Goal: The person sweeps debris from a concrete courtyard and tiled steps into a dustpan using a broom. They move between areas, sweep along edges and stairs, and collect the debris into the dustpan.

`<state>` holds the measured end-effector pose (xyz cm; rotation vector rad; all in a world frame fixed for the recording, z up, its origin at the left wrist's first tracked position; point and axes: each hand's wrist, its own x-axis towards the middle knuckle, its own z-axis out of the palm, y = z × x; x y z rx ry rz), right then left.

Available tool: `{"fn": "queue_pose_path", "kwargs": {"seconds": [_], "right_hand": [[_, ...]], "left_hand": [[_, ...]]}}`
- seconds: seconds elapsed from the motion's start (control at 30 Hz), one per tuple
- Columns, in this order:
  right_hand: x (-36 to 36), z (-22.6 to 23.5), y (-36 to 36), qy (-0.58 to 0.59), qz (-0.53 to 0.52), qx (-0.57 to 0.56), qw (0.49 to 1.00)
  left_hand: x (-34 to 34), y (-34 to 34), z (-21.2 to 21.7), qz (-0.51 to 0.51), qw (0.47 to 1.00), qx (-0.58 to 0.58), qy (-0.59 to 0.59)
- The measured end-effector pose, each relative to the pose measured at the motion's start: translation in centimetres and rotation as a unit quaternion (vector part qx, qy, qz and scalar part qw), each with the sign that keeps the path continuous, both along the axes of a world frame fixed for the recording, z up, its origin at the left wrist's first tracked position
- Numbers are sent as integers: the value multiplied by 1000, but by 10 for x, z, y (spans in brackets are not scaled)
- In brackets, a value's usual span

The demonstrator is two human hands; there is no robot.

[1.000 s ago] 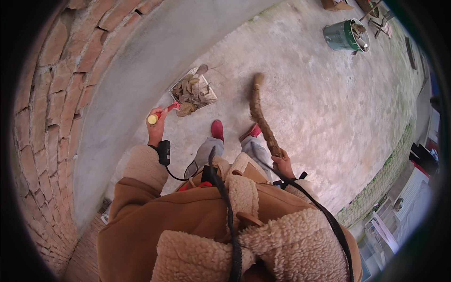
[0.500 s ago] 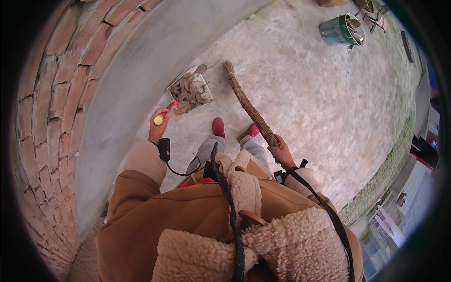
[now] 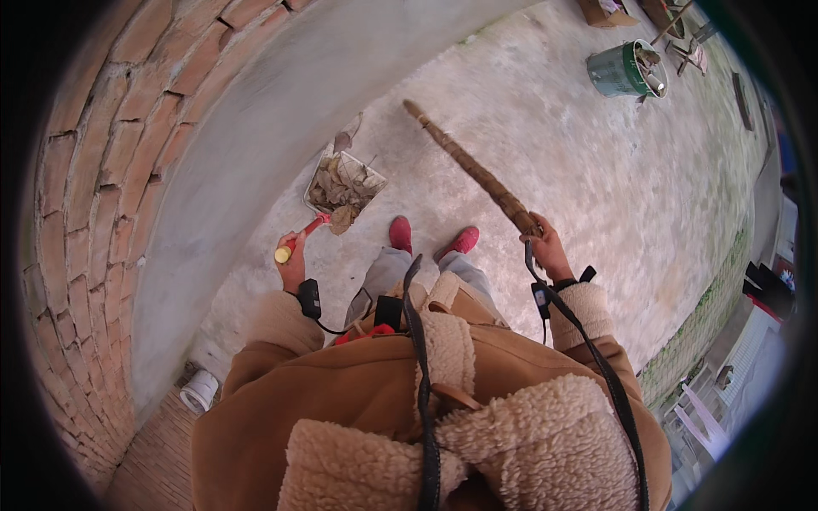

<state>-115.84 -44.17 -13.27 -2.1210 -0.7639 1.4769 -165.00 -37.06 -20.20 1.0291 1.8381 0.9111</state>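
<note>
My left hand [image 3: 293,266] is wrapped round the handle of a dustpan [image 3: 375,189], a red grip with a pale yellow end. The pan is whitish and heaped with dry brown leaves [image 3: 338,182]; it is low by the wall, left of my feet. Whether it rests on the floor I cannot tell. In my right hand [image 3: 548,252] is a long brown broom [image 3: 475,171], gripped near one end. It slants away to the far left, its tip beyond the pan's right side. A black strap hangs in front of the right hand.
A brick wall [image 3: 94,170] with a grey plastered base runs along my left. Far right stands a green bucket [image 3: 615,71] with leaves and litter, near a cardboard box [image 3: 607,12]. A white bucket [image 3: 201,388] sits behind my left arm. My red shoes [image 3: 461,239] are on the concrete.
My right hand has moved right and farther out with the broom. The broom's far tip has shifted slightly left. My left hand and the dustpan sit a little lower in view.
</note>
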Motion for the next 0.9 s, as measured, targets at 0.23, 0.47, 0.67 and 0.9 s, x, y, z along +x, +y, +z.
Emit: {"fn": "queue_pose_path", "kwargs": {"seconds": [0.23, 0.47, 0.67, 0.9], "right_hand": [[-29, -23, 73, -64, 73, -1, 995], [-60, -4, 20, -26, 190, 4, 981], [-49, 44, -13, 9, 158, -2, 987], [11, 101, -13, -16, 109, -59, 992]], "left_hand": [[-28, -22, 7, -107, 992, -35, -65], [-72, -28, 33, 164, 924, -231, -257], [-53, -6, 32, 174, 816, -283, -472], [10, 22, 50, 140, 648, -415, -623]]}}
